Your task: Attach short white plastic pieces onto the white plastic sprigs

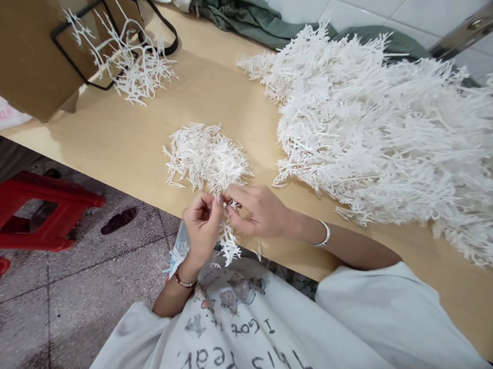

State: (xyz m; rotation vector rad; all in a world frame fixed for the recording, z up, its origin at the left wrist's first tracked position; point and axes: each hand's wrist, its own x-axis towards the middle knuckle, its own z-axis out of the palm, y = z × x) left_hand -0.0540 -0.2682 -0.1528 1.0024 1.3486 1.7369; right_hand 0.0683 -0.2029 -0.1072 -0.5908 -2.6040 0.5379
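Note:
Close to the table's front edge, my left hand (202, 223) is closed, thumb and fingers pinching a white branched sprig (229, 245) that looks like plastic. My right hand (263, 209) pinches the same sprig from the other side, and the fingertips of both hands nearly meet. The sprig's forked lower end hangs below my fingers, over my shirt. Just beyond my hands lies a small heap of thin white pieces (205, 156). What sits exactly between the fingertips is partly hidden.
A large mound of white sprigs (387, 128) covers the table's right side. At the far left, a branched white frame (134, 62) lies by a cardboard box (26, 48) and a black strap (170, 31). Green cloth (241, 14) lines the wall; a red stool (30, 210) stands left.

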